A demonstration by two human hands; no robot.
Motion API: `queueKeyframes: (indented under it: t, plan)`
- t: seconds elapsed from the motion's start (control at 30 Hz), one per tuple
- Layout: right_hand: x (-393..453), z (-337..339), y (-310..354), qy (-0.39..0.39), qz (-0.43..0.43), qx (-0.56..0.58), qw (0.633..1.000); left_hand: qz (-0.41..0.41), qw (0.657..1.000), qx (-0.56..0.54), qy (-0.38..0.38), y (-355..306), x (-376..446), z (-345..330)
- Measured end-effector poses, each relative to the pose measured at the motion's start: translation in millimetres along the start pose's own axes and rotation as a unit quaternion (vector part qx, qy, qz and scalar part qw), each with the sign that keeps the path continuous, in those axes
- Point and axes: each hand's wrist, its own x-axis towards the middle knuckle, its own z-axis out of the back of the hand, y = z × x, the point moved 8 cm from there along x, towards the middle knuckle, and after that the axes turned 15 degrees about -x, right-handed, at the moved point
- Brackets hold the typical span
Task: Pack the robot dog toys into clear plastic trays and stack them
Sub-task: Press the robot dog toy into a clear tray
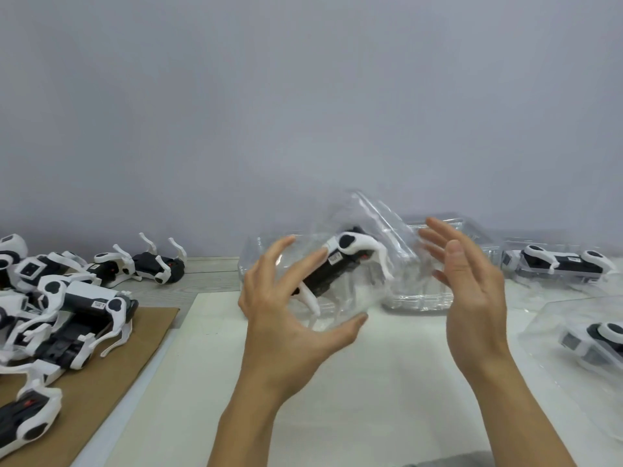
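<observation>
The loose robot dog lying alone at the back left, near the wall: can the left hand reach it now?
Probably not at once. The left hand holds the clear tray with a dog inside. The way to the loose robot dog looks free, once the tray is set down.

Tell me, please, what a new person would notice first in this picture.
First, the two bare hands in the middle: the left hand grips a clear plastic tray holding a black-and-white robot dog toy, while the right hand is open beside it. Next, the heap of unpacked toys at the left.
</observation>
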Motion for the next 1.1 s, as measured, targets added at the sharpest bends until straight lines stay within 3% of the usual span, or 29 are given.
queueKeyframes:
  t: [0.13,0.23,0.33,0.47,0.6,0.73,1.1]
  plan:
    - [-1,-11,-1,0.029,-0.009,-0.01,0.999,0.076,0.982,-0.161,-0.066,14,1,12]
    - [-6,-30,2,0.07,0.005,-0.057,0.996,0.118,0.94,-0.312,-0.074,22,2,9]
    - [-15,-50,13,0.097,0.039,-0.083,0.991,0.197,0.867,-0.44,-0.127,37,-3,10]
    - [-26,-74,30,0.122,0.089,-0.105,0.983,0.306,0.76,-0.531,-0.214,63,-18,12]
    - [-32,-86,47,0.099,0.144,-0.122,0.977,0.309,0.703,-0.603,-0.216,64,-21,8]
    - [-32,-87,49,0.105,0.155,-0.132,0.973,0.299,0.69,-0.638,-0.165,63,-16,3]
    - [-29,-79,51,0.106,0.152,-0.151,0.971,0.292,0.719,-0.618,-0.126,68,-16,2]
